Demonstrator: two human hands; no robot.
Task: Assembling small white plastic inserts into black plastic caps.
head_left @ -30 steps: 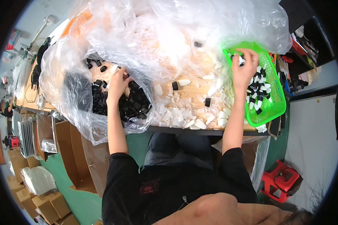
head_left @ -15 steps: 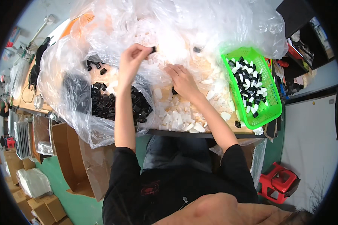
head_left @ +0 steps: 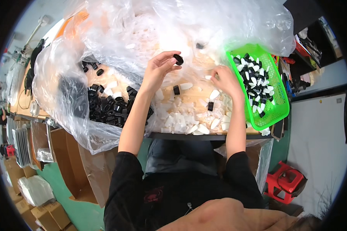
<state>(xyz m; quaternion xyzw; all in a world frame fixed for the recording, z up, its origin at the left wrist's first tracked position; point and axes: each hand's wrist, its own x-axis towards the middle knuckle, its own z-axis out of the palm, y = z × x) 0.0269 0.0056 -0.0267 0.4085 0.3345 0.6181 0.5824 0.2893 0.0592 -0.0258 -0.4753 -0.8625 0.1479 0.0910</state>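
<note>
Between the thumb and fingers of my left hand [head_left: 158, 71] is a short black cap [head_left: 178, 59], hollow and oval, its opening showing. To its right, my right hand [head_left: 226, 81] pinches a small white oval piece [head_left: 208, 77]; only its end shows at the fingertips. On the table below lie white tapered pieces [head_left: 215, 93], a black cap [head_left: 176, 90] and another black cap [head_left: 210, 106]. A heap of black caps [head_left: 108, 109] fills the clear plastic bag [head_left: 75, 123] at left. Beside my right hand stands a green basket [head_left: 275, 122] of joined black-and-white pieces.
Many translucent white pieces [head_left: 177, 120] are scattered along the front table edge. Crumpled clear plastic sheeting [head_left: 243, 23] covers the far side. An open cardboard box [head_left: 75, 165] stands at lower left, and a red stool [head_left: 285, 183] at lower right.
My left hand has moved right with the black cap. My right hand has moved right toward the green basket, with a white piece now at its fingertips. The bag has shifted slightly left.
</note>
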